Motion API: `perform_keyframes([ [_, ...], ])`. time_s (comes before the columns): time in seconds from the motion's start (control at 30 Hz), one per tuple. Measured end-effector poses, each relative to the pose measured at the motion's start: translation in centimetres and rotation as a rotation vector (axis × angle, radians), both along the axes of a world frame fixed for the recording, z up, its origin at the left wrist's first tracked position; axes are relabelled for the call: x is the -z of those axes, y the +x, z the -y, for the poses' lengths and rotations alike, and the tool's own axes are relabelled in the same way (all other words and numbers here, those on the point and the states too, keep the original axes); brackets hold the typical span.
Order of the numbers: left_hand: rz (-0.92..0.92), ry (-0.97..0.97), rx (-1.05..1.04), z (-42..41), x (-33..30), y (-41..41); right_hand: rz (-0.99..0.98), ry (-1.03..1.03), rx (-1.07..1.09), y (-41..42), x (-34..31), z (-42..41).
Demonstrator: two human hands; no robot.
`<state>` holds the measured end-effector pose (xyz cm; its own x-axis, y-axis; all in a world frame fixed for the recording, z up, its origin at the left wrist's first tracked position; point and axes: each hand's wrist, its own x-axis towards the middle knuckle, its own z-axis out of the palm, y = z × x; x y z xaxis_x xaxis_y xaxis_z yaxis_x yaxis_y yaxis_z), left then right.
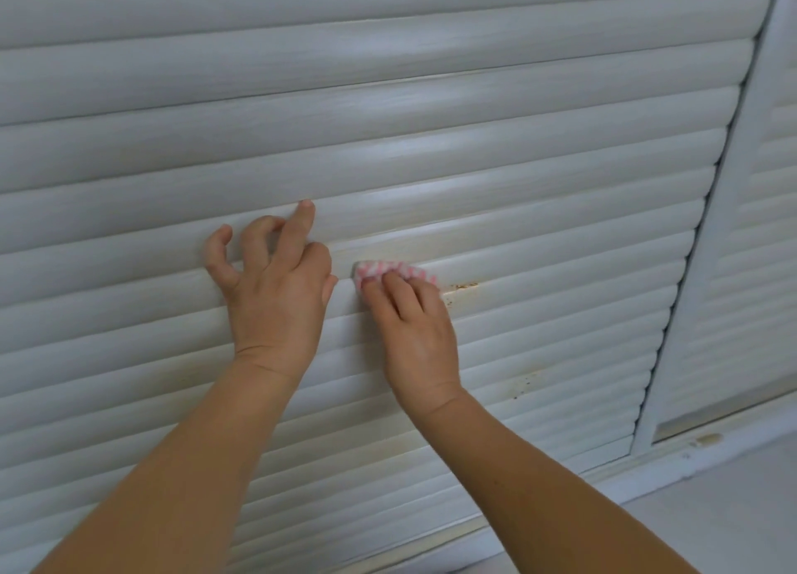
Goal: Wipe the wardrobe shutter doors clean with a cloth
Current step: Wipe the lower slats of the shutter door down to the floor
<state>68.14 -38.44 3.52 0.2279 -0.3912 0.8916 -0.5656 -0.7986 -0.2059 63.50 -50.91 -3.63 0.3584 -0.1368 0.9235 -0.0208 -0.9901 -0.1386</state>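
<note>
A white slatted shutter door (388,142) fills most of the head view. My right hand (414,327) presses a small pink-and-white cloth (394,270) against a slat near the middle, with its fingers curled over the cloth. My left hand (276,288) rests on the slats just left of it. Its index finger is stretched up, and its other fingers are bent with their tips on the slats. Brown dirt specks (463,287) sit on the slat right of the cloth.
A second shutter door (759,211) stands at the right, behind a white frame post (698,271). More brown stains (524,386) mark the lower slats. The bottom rail (673,452) and a pale floor (711,509) lie at the lower right.
</note>
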Motion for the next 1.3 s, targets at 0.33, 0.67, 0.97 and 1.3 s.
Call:
perform_keyframes([
  [0.33, -0.002, -0.005, -0.039, 0.2, 0.6, -0.1, -0.026, 0.074, 0.137, -3.6, -0.4, 11.3],
  [0.67, -0.006, -0.007, -0.05, 0.3, 0.6, -0.2, 0.019, 0.571, 0.067, -4.0, 2.4, 13.1],
  [0.97, -0.004, -0.032, -0.031, 0.5, 0.7, -0.1, 0.023, 0.236, -0.039, -1.7, 3.0, 5.2],
  [1.3, 0.005, -0.016, -0.046, 0.4, 0.6, -0.3, 0.003, 0.184, -0.431, -3.0, 1.4, 4.4],
])
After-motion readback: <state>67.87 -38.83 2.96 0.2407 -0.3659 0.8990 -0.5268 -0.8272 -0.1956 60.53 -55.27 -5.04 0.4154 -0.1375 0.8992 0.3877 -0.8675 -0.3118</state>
